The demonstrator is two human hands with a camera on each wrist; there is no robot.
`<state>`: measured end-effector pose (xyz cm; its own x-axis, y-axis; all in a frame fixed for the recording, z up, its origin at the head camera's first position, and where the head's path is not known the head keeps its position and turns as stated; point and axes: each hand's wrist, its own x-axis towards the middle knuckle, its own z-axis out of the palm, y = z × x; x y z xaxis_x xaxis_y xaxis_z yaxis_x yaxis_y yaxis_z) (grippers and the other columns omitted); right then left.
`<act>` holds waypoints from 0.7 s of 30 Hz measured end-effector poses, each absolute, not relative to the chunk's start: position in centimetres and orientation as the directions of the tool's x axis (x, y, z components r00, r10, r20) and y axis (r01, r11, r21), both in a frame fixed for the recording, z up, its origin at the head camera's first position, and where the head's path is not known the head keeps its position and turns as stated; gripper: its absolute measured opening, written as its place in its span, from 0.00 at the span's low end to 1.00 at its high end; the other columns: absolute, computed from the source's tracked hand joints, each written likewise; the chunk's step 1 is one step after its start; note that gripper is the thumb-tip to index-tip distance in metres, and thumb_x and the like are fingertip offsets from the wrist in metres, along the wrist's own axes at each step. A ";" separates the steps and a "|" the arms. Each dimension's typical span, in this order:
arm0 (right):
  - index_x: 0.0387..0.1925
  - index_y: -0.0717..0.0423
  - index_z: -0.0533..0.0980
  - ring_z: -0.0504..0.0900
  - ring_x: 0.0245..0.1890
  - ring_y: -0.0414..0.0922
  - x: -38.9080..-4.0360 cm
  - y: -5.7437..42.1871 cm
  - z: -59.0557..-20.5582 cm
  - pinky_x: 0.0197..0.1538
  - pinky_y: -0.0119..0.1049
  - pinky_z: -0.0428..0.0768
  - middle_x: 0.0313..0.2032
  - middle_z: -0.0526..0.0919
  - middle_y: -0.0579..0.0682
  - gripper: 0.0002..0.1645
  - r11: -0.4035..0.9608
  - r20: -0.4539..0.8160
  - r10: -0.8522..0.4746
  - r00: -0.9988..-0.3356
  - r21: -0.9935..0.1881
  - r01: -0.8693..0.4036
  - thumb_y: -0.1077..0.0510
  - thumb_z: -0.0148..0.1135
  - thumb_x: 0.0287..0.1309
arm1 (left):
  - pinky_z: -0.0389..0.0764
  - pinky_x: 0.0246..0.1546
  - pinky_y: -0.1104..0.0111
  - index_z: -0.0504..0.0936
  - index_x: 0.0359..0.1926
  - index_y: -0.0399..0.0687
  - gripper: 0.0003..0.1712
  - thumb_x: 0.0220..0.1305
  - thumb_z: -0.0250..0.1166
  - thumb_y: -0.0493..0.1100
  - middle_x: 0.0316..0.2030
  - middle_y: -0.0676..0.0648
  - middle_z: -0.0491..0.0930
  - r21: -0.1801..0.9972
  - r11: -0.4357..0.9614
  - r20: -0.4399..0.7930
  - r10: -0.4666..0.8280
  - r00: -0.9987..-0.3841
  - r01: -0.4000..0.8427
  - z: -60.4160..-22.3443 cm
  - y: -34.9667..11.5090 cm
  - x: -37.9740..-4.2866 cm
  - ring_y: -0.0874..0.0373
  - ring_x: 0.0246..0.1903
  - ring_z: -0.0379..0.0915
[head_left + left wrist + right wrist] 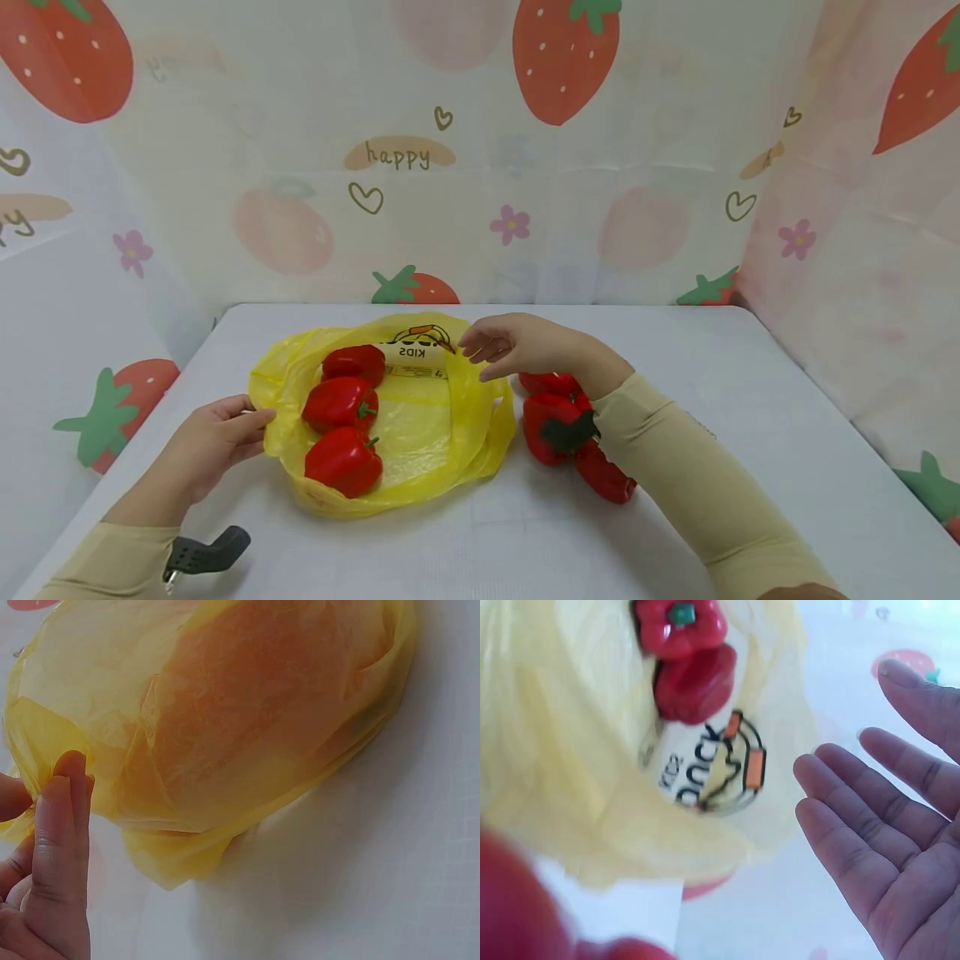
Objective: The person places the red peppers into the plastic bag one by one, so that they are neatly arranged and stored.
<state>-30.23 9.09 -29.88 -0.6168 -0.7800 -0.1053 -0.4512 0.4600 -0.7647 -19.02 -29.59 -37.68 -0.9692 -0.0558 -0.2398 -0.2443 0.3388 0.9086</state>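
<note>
A yellow plastic bag [480, 450] lies on the white table with its mouth spread wide. Three red bell peppers are inside along its left part: a back one [354, 363], a middle one [339, 403] and a front one [341, 462]. At the bag's left edge my left hand [213, 442] pinches the plastic between thumb and fingers [56, 847]. Over the right rim hovers my right hand [528, 346], holding nothing, its fingers [855, 859] loosely extended. Several more red bell peppers [546, 425] lie right of the bag, partly hidden by my right forearm.
The white table [465, 554] meets a strawberry-printed curtain [465, 233] at the back and sides. A black wrist strap piece [210, 552] juts out from my left wrist. Another dark strap piece [570, 433] covers part of the loose peppers.
</note>
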 end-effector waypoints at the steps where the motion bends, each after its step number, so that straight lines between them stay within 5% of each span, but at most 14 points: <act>1: 0.53 0.52 0.72 0.76 0.51 0.46 -30.2 9.6 -29.8 0.51 0.34 0.76 0.48 0.77 0.47 0.25 0.468 -0.107 -0.771 -0.627 -0.763 -0.445 0.61 0.66 0.51 | 0.79 0.41 0.71 0.62 0.62 0.35 0.37 0.62 0.57 0.56 0.43 0.51 0.78 0.909 0.339 -0.239 -0.055 -0.969 -0.244 -37.7 -29.6 -19.0 0.61 0.37 0.77; 11: 0.53 0.48 0.71 0.75 0.52 0.47 -29.9 15.2 -29.6 0.52 0.38 0.76 0.50 0.77 0.47 0.25 0.542 -0.125 -0.668 -0.734 -0.757 -0.365 0.58 0.65 0.52 | 0.79 0.41 0.71 0.62 0.62 0.35 0.37 0.61 0.57 0.57 0.41 0.53 0.79 0.912 0.330 -0.245 -0.044 -0.968 -0.246 -37.7 -29.5 -19.4 0.61 0.37 0.77; 21: 0.55 0.56 0.69 0.75 0.52 0.52 -29.2 19.7 -30.6 0.52 0.40 0.76 0.52 0.76 0.56 0.27 0.541 -0.129 -0.643 -0.755 -0.774 -0.329 0.59 0.64 0.53 | 0.79 0.40 0.72 0.62 0.63 0.35 0.38 0.61 0.57 0.57 0.40 0.53 0.79 0.910 0.334 -0.245 -0.047 -0.968 -0.246 -37.7 -29.4 -19.4 0.61 0.37 0.76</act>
<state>-29.18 19.65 -30.58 -0.7548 -0.6432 -0.1286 -0.3292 0.5411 -0.7739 -19.42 -29.45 -37.66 -0.9685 -0.0469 -0.2447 -0.2461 0.3338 0.9099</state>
